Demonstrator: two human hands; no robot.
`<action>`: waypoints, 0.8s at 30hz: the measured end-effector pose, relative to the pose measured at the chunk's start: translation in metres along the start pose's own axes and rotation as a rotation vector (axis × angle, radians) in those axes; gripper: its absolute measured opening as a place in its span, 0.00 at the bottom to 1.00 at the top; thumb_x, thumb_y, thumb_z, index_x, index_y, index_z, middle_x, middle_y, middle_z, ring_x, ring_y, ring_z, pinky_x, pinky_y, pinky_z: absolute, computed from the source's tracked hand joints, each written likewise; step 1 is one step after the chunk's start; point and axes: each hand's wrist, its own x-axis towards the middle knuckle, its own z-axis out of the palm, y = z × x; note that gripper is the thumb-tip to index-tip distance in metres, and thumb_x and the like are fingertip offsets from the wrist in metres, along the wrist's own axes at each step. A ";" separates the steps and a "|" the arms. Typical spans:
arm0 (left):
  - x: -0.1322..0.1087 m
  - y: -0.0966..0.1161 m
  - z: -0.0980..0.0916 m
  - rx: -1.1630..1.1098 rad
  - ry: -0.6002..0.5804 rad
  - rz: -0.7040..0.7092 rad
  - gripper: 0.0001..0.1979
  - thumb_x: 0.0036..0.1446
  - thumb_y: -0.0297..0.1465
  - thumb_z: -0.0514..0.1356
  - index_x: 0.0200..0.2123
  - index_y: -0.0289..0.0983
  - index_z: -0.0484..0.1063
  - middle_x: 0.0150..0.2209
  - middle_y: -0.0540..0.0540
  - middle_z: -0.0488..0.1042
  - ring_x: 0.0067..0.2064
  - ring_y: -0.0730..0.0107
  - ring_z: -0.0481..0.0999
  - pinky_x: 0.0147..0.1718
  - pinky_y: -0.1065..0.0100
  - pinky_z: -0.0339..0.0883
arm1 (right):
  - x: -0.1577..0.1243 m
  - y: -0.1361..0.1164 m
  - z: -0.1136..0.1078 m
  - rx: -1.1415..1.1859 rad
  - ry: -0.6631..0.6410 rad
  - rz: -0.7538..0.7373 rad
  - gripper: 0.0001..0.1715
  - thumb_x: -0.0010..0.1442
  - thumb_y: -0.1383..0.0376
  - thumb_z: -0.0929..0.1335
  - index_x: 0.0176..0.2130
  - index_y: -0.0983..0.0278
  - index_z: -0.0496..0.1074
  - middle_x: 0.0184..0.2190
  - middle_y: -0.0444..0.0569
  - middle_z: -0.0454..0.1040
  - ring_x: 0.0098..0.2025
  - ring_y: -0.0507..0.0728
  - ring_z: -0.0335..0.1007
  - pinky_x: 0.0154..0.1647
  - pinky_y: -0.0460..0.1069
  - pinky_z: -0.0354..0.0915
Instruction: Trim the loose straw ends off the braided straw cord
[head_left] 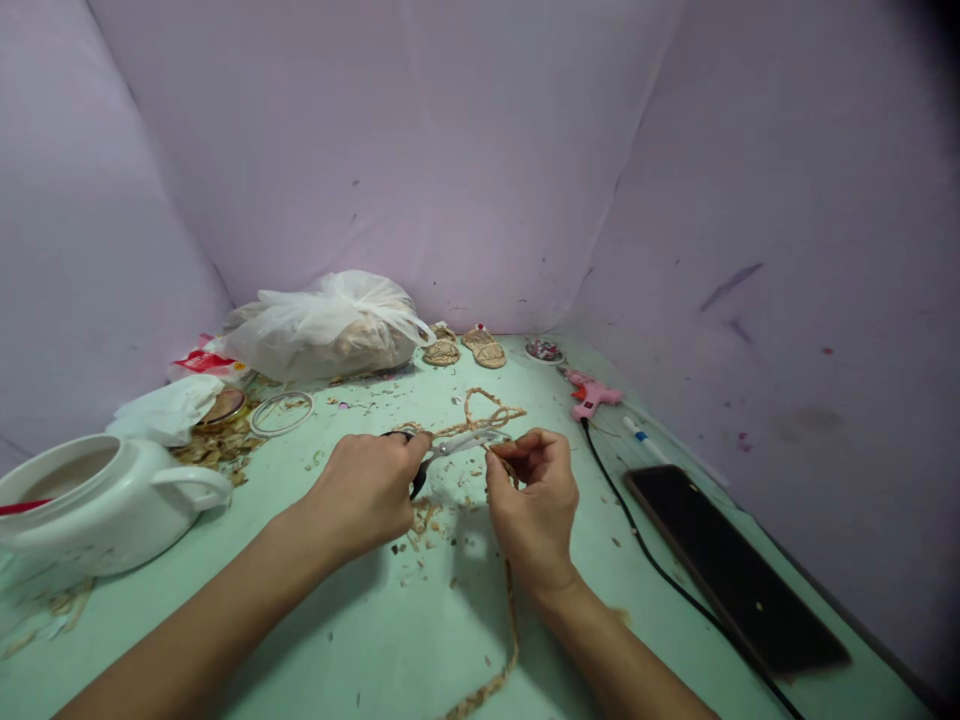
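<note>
My left hand [371, 487] is closed round the black handles of a pair of scissors [451, 446]. The silver blades point right, toward my other hand. My right hand [534, 505] pinches a braided straw cord [511, 610], its fingertips close to the scissor tips. From that hand the cord hangs down and runs along the table toward the bottom edge of the view. Another stretch of braided cord [487, 410] lies looped on the table just beyond the blades. Whether the blades touch the cord cannot be made out.
A white teapot-like pot [112, 510] stands at left, near a tape roll [281, 413] and a tied plastic bag [330, 325]. Two small woven slippers [486, 347] sit at the back. On the right are a pink glue gun [595, 396], its cable, and a phone [735, 570].
</note>
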 end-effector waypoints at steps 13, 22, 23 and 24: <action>0.003 -0.011 -0.010 -0.220 0.089 -0.242 0.15 0.47 0.27 0.49 0.38 0.44 0.67 0.30 0.49 0.74 0.34 0.61 0.73 0.25 0.69 0.54 | 0.005 0.003 0.001 0.103 -0.002 0.105 0.13 0.46 0.69 0.67 0.32 0.61 0.57 0.25 0.40 0.64 0.28 0.50 0.64 0.30 0.46 0.62; 0.013 -0.011 0.008 -0.874 0.125 -0.372 0.08 0.45 0.29 0.54 0.32 0.38 0.67 0.21 0.50 0.69 0.26 0.66 0.71 0.22 0.71 0.54 | 0.009 0.001 0.004 0.365 -0.205 0.717 0.15 0.37 0.70 0.63 0.31 0.65 0.67 0.15 0.37 0.60 0.16 0.48 0.54 0.18 0.44 0.58; 0.015 -0.009 0.012 -1.078 0.102 -0.426 0.11 0.44 0.31 0.56 0.34 0.37 0.66 0.21 0.51 0.70 0.25 0.67 0.71 0.21 0.72 0.55 | 0.009 0.000 0.005 0.360 -0.243 0.744 0.15 0.36 0.71 0.63 0.30 0.66 0.69 0.13 0.38 0.60 0.16 0.48 0.54 0.18 0.44 0.58; 0.018 -0.007 0.016 -1.268 0.086 -0.480 0.14 0.43 0.32 0.58 0.36 0.36 0.65 0.22 0.50 0.70 0.25 0.68 0.72 0.20 0.73 0.55 | 0.008 0.000 0.005 0.348 -0.288 0.756 0.15 0.35 0.71 0.62 0.29 0.66 0.70 0.12 0.38 0.60 0.15 0.48 0.54 0.17 0.44 0.58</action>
